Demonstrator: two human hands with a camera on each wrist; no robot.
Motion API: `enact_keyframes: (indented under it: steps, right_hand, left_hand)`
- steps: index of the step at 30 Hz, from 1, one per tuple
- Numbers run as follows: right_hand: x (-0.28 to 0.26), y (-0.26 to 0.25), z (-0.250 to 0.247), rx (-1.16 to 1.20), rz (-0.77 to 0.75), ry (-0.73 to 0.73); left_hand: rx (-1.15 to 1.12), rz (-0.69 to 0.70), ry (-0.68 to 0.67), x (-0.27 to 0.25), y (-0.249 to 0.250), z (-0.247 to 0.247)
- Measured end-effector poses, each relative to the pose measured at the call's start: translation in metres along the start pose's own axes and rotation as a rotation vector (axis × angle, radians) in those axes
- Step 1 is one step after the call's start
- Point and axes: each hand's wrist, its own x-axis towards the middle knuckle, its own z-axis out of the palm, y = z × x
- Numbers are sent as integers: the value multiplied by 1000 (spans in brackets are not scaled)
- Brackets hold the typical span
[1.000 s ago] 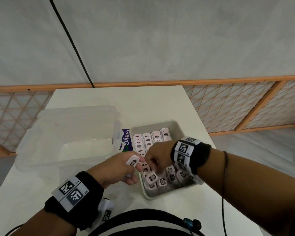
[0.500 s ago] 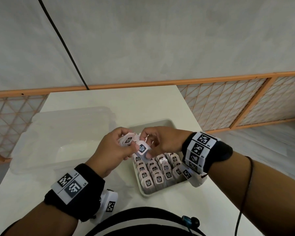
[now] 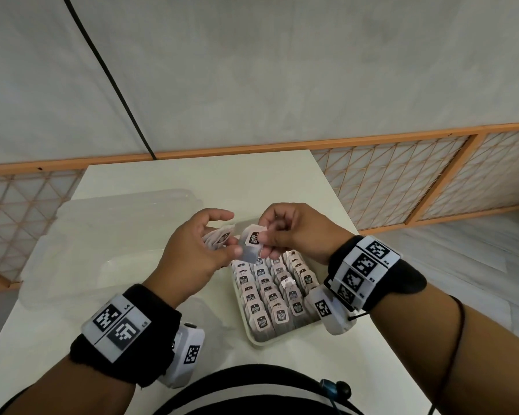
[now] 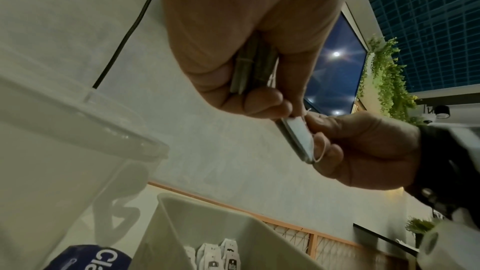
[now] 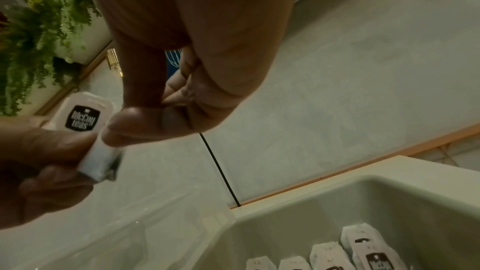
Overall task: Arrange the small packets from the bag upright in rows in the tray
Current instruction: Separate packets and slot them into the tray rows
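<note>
- Packets (image 3: 274,298) stand upright in rows in the pale tray (image 3: 253,339), which sits on the white table (image 3: 192,178) in the head view, just right of a clear plastic tub (image 3: 108,235).
- Same view: the right hand (image 3: 297,232) pinches one packet, the held packet (image 3: 250,242), between thumb and fingertips above the tray's far end; the left hand (image 3: 192,253) curls round a small stack of packets (image 3: 218,238), and its thumb touches the held packet's lower edge. Both wrists wear black bands with white coded tags.
- Same view, the room: a pale grey wall stands behind the table, a black cable (image 3: 117,82) runs down it at a slant, and an orange-framed lattice rail (image 3: 402,181) runs along the wall's foot on both sides of the table.
- Left wrist view: the left hand (image 4: 246,38) grips the stack edge-on (image 4: 249,69), and the right hand (image 4: 363,151) holds the single packet (image 4: 296,137) just below it, a thin string looping off its corner. Under them lie the tub's rim (image 4: 103,110), the tray wall (image 4: 194,233) with packet tops inside, and a blue bag (image 4: 98,258) lettered in white between the tub and the tray. Hanging greenery (image 4: 384,73) shows at upper right.
- Right wrist view: the right thumb and fingers (image 5: 135,126) press on the white packet (image 5: 85,130), whose black label reads "McCoy teas"; the left hand (image 5: 39,161) touches it from the left. The tray's corner (image 5: 363,192) holds several upright packets (image 5: 363,249); the wall, cable and orange rail sit behind.
</note>
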Motion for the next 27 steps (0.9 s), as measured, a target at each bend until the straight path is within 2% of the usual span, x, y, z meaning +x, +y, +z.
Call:
enact_keyframes:
  steps: [8,10,16,18,20,23,25,27]
  right_hand:
    - [-3,-6,2,-226,-98,56]
    - [-3,-7,1,-314,-94,68]
    - [-2,-9,8,-359,-49,1]
    - [1,-7,11,-360,-35,-49]
    - [6,-2,11,-464,-5,-112]
    - [19,12,8,-891,74,-228]
    - [26,22,12,-1130,173,-389]
    - [31,33,18,-1180,322,-572]
  left_hand:
    - [60,54,31,0,1,3]
    - [37,46,29,0,-1,2]
    - [-6,28,-18,-1,-4,5]
    - [2,30,-12,0,-9,7]
    - [53,26,-17,1,-14,8]
    - [132,-27,-51,2,-26,9]
    - [207,-84,-93,2,-37,10]
    - [280,-132,-154,2,-46,13]
